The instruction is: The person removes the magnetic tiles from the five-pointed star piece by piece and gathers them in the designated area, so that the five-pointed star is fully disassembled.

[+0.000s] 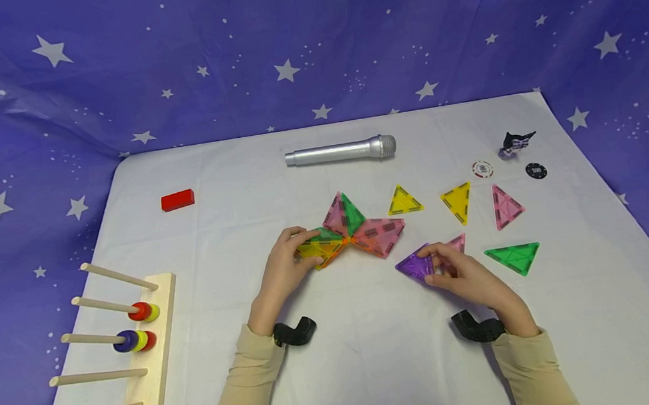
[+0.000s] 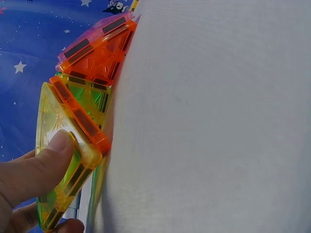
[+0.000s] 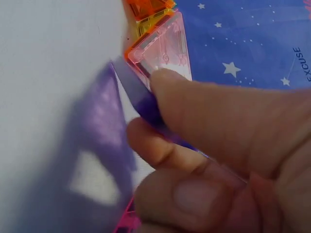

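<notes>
Translucent magnetic triangle tiles are joined into a pinwheel-like structure in mid-table, with a pink wing (image 1: 382, 235), a pink-green wing (image 1: 344, 215) and a yellow-green wing (image 2: 68, 126). My left hand (image 1: 285, 264) grips that yellow-green wing, thumb on its yellow face. An orange tile (image 2: 80, 114) runs along the wing's edge. To the right, my right hand (image 1: 470, 276) pinches a purple triangle tile (image 1: 413, 264) between thumb and fingers. In the right wrist view the purple tile is tilted, its shadow falling on the cloth. A pink tile (image 1: 458, 242) lies partly hidden behind this hand.
Loose yellow (image 1: 404, 200), pink (image 1: 507, 206) and green tiles (image 1: 515, 258) lie at right, near poker chips (image 1: 482, 169) and a small figurine (image 1: 513, 145). Behind lies a silver microphone (image 1: 337, 152). A red block (image 1: 177, 200) and wooden peg stand (image 1: 160, 345) are left.
</notes>
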A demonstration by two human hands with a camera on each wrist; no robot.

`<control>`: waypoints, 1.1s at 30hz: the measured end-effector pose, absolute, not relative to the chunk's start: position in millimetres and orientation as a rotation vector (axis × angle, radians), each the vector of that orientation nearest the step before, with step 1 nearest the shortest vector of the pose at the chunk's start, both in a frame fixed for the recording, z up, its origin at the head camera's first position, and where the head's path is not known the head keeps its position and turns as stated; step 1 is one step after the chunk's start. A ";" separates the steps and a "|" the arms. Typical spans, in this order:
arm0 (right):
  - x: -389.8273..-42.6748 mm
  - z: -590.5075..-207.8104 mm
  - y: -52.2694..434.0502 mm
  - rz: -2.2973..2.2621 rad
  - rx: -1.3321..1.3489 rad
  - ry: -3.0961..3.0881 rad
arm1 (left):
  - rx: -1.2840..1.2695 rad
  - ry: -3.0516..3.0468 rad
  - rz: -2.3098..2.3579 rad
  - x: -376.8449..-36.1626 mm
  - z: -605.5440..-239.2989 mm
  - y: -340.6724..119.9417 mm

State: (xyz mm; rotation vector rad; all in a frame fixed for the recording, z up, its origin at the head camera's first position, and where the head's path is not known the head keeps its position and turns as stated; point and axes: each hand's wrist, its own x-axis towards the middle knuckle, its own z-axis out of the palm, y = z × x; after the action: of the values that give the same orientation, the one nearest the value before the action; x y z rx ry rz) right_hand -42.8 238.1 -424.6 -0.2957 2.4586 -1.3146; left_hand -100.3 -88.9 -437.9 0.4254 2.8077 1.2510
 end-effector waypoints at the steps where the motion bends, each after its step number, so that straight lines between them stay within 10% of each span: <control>1: -43.0 -424.2 237.8 -1.301 -0.305 2.451 | 0.423 2.807 1.250 -100.2 -437.9 -89.2; 33: -97.2 -412.2 145.5 -1.174 -0.738 2.823 | 0.319 2.496 1.634 -104.0 -442.0 -114.7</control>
State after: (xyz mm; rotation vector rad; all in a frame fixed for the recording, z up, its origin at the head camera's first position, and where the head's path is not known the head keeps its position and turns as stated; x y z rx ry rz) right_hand -97.2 145.5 -412.2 -0.7382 2.8232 -1.1745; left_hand -104.0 -114.7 -442.0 0.3191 2.4958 1.6337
